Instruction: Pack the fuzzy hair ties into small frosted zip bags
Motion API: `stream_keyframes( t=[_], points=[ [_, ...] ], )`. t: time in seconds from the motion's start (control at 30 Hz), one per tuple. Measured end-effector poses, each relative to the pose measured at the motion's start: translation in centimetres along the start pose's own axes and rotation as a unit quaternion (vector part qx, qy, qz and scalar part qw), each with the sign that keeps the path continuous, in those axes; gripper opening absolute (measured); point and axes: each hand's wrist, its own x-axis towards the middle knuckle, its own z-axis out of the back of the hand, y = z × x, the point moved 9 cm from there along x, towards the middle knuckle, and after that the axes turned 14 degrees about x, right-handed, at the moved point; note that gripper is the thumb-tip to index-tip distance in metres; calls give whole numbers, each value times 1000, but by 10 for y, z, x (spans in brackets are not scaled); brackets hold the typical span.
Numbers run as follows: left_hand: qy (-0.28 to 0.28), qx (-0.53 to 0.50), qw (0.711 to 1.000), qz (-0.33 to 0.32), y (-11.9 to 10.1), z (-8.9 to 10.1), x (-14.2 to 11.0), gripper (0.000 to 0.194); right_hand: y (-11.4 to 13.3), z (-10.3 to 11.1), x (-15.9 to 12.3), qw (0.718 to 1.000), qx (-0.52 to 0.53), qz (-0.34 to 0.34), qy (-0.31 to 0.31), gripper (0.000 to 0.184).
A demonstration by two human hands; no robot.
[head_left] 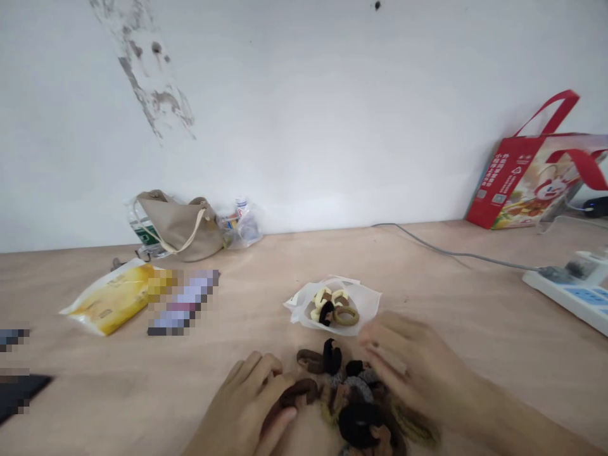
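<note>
Left hand (242, 405) curled over a brown fabric hair tie (299, 392) at the 9 o'clock edge of the heap, whether clamped or merely touching impossible to tell. Right hand (403, 361) at the heap's 2 o'clock, fingers bunched together just above it, no clear grip. Between both hands, a heap of soft brown, black and grey elastic hair ties (356, 399) on a pale wooden table (475, 304). At the heap's 12 o'clock, a clear plastic bag (368, 304) holding cream and olive rings (346, 315). Farther off at 2 o'clock, a white power strip (570, 291).

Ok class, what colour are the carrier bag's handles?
Red handles, clearest in the head view.
</note>
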Motion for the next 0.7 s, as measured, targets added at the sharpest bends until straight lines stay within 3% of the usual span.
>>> stream_keyframes(
  t=[0.1, 0.2, 0.33, 0.47, 0.6, 0.7],
  points=[
    [-24, 21, 999, -4, -3, 0, 1, 15, 10, -31, -14, 993, -17, -12, 120, 8],
    [-82, 49, 995, -24, -11, 9, 3, 17, 14, -44, -28, 986, -28, 3, 161, 25],
    [-160, 60, 985, -28, -15, 34, 13, 18, 17, -45, -32, 988, -36, 42, 143, 19],
    [-247, 113, 961, -43, -25, 65, 43, 13, 28, -44, -31, 986, -65, 110, 111, 13],
    [-210, 152, 966, 11, -25, 62, 72, 15, 29, -35, -34, 991, -9, 116, 71, 17],
    [-172, 56, 983, 10, -28, 46, 67, 14, 7, -26, -27, 994, 82, 8, 66, 23]
  ],
)
